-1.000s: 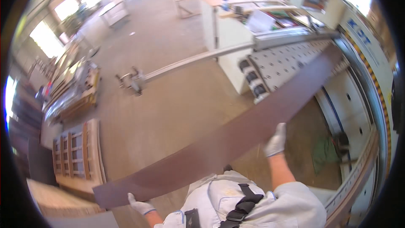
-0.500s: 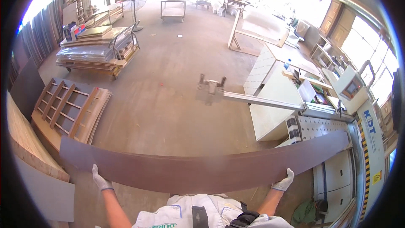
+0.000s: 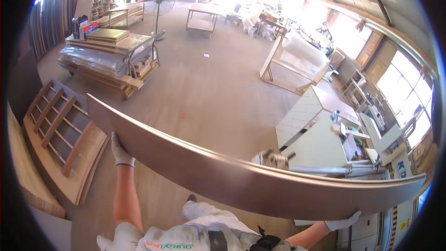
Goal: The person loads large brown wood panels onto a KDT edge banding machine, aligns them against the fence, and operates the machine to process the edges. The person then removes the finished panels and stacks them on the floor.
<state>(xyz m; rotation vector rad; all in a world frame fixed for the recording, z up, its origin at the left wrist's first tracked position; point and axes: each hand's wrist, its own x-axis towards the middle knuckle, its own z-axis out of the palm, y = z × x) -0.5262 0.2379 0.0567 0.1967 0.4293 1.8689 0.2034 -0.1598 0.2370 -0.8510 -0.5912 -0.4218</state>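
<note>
A long dark-brown board [image 3: 209,179] spans the view in front of me, held off the floor. Its broad face is toward me, and a pale edge runs along its top. My left hand [image 3: 121,152], in a white glove, grips the board near its left end. Lower down, toward the right end, my gloved right hand [image 3: 344,222] holds the bottom edge, with part of its fingers hidden by the board. A metal clamp-like fitting [image 3: 273,159] on a machine's rail [image 3: 320,169] shows just beyond the board's top edge.
Leaning at the left are slatted wooden frames [image 3: 58,125] and panels. A cart of stacked sheets [image 3: 100,60] stands farther back, near a fan [image 3: 159,9]. White cabinets [image 3: 306,135] and a machine [image 3: 399,214] occupy the right side; a wheeled table [image 3: 202,16] is at the back.
The board's left end has risen and its right end has dropped, so it slants down to the right. Its pale top edge shows now. Both hands moved with it, and my view has shifted.
</note>
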